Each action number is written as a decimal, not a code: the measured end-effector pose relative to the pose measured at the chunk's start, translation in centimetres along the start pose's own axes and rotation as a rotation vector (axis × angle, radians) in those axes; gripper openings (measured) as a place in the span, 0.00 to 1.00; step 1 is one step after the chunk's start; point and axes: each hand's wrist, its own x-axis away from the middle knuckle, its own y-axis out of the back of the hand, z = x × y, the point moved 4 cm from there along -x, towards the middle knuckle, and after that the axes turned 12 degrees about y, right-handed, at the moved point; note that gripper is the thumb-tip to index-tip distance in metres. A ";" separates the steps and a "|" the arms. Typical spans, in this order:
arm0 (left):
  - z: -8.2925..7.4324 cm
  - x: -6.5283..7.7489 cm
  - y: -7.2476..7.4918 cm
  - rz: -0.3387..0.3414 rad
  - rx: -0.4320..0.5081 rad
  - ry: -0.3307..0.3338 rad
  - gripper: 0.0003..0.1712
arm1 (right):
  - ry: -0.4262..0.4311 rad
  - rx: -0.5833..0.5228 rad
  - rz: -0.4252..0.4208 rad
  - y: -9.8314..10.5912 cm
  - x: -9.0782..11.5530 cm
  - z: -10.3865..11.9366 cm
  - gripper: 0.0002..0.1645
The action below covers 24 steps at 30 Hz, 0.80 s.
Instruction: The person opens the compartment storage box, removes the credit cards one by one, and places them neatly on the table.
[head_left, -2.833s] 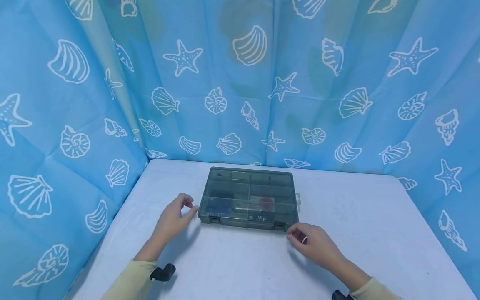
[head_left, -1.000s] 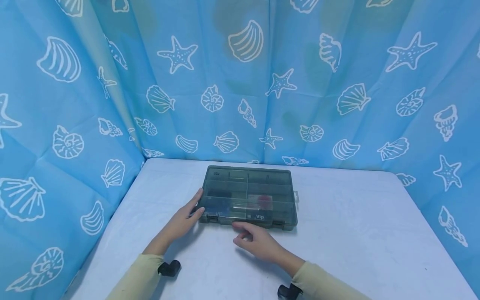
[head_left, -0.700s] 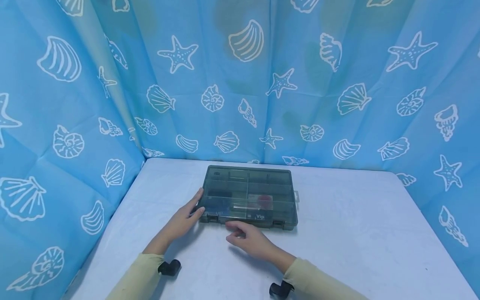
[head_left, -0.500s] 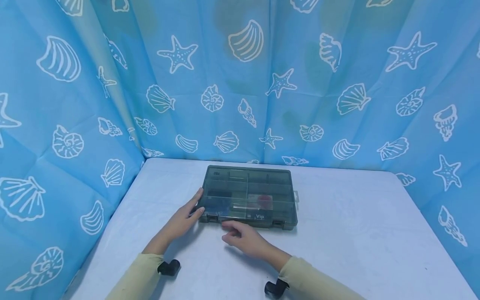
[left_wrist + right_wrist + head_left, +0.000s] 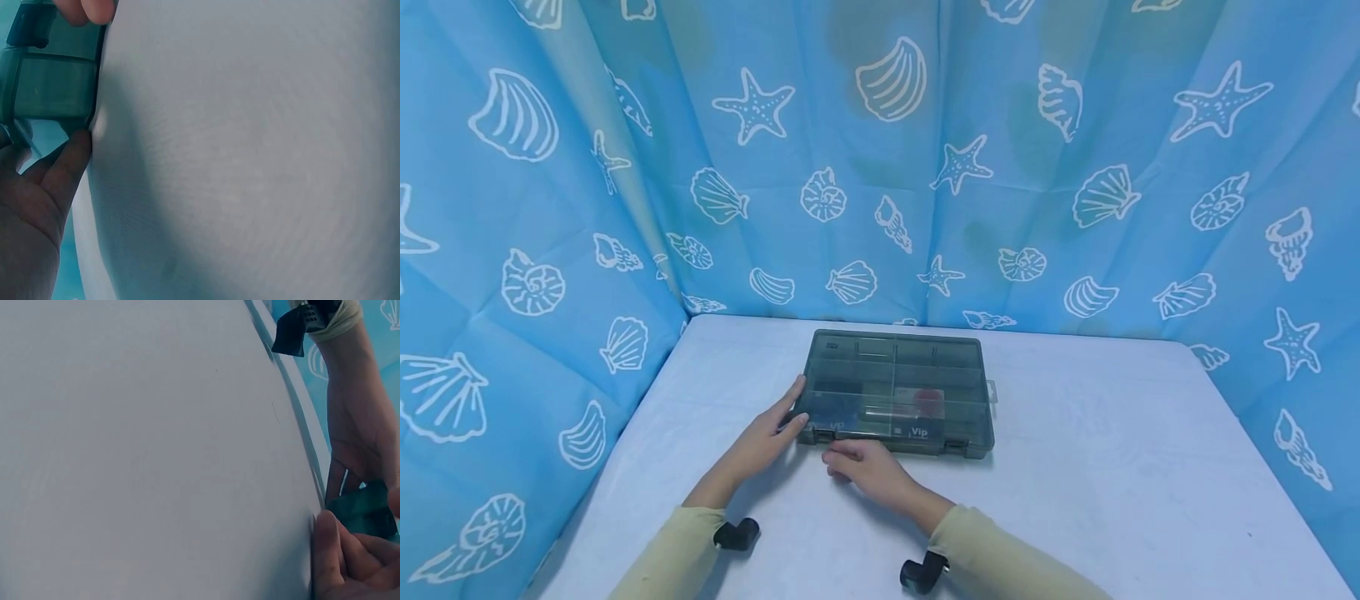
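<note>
A dark translucent organizer box [image 5: 928, 354] lies on the white table with its lid down; dividers show through it. My left hand [image 5: 762, 437] rests against its left side, thumb at the front left corner and fingers along the side. In the left wrist view, the straightened fingers [image 5: 65, 169] touch the box corner. My right hand [image 5: 872, 471], fingers bent, has its fingertips at the front edge, just below the left latch [image 5: 825, 436]. The right latch [image 5: 956, 447] shows uncovered. Inside the box are a dark blue piece [image 5: 835, 408] and a red piece [image 5: 928, 402].
White cloth covers the table [image 5: 1112, 467], which reaches to a blue shell-print curtain [image 5: 880, 167] at the back and sides. A clear hanging tab [image 5: 992, 392] sticks out on the box's right side. Dark devices [image 5: 736, 535] sit on both wrists.
My left hand came onto the box's left side. My right hand moved from the front right corner leftward along the front edge to the left latch. The box stays in place.
</note>
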 end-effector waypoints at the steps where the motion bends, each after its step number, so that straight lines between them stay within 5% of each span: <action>1: 0.0 0.0 0.0 -0.001 0.000 0.002 0.40 | -0.009 0.002 -0.026 -0.1 -0.1 -0.1 0.25; 12: -0.1 0.1 0.1 -0.019 -0.006 -0.015 0.40 | -0.008 -0.121 -0.310 -1.3 -0.5 -0.3 0.25; 24: -0.1 0.1 0.0 -0.035 -0.008 -0.018 0.40 | -0.087 -0.152 -0.446 -1.9 -0.8 0.4 0.30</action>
